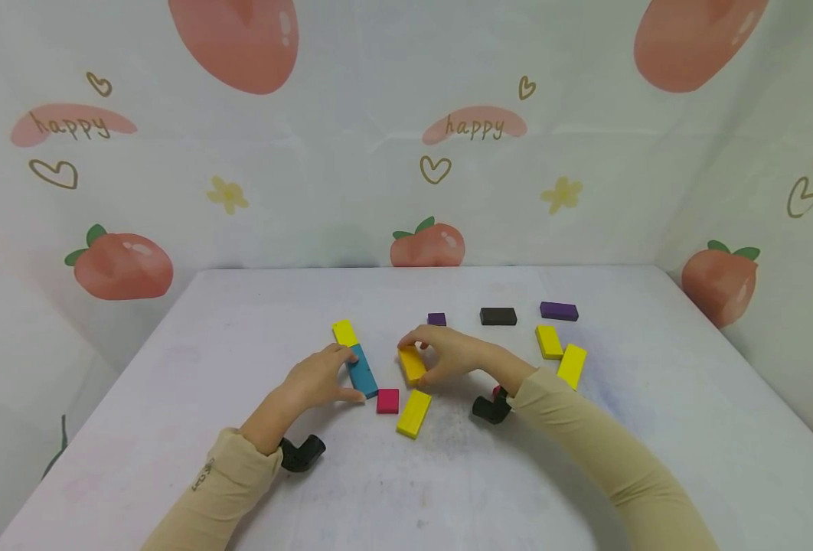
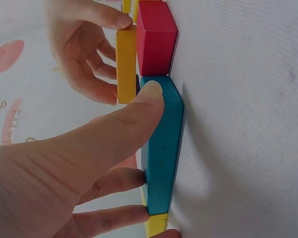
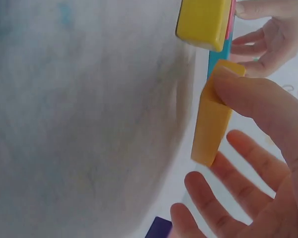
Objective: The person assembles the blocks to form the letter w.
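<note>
Pale bench (image 1: 358, 501): remotely, I see 1 glossy yellow rectangular block (image 1: 414, 414) in front, then 1 red square block (image 1: 388, 401). My left hand (image 1: 314, 379), fingers apart, touches 1 blue rectangular block (image 1: 363, 376), apparently steadying it. My right hand (image 1: 452, 357), farther off, clamps 1 amber rectangular block (image 1: 413, 368) by its ends, probably keeping its sides free.

Oblong orange block (image 1: 412, 368) pinched at its ends; oblong blue block (image 1: 363, 377) flat, left of it.
</note>
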Tool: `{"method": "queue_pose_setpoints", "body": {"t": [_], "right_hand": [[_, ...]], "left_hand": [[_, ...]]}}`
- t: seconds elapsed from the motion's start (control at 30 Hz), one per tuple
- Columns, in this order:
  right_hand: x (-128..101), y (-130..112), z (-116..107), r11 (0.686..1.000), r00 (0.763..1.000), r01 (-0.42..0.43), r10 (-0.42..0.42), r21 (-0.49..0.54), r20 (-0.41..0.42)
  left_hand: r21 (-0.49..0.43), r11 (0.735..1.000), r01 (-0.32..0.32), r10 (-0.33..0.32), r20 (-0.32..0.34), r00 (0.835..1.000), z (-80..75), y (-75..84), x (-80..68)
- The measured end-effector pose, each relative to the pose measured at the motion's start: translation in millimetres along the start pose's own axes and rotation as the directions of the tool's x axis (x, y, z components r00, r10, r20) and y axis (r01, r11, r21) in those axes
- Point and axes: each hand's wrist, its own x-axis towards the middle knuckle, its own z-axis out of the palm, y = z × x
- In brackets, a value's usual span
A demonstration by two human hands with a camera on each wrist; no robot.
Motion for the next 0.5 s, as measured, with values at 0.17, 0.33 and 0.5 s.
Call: {"method": "queue_pose_setpoints", "body": {"t": [0.17,0.33,0.5], "right_hand": [[1.1,-1.5,2.7,1.000,0.999,-0.017,0.017,0.009,-0.032],[3.1,-3.7,5.4,0.998,0.997,-0.063,0.064,0.026,-0.051],[3.0,-6.2,7.7,0.995,0.993,-0.093,0.095,0.031,-0.076]], "left_hand": [[-0.005,1.000,0.003,-0.003,0.003,1.000,0.0,-0.5,-0.3],[-0.003,1.000,0.001,-0.001,0.001,1.000,-0.7,-0.5,0.7],[-0.001,1.000,-0.003,0.003,0.002,1.000,0.1,-1.2,0.2]]}}
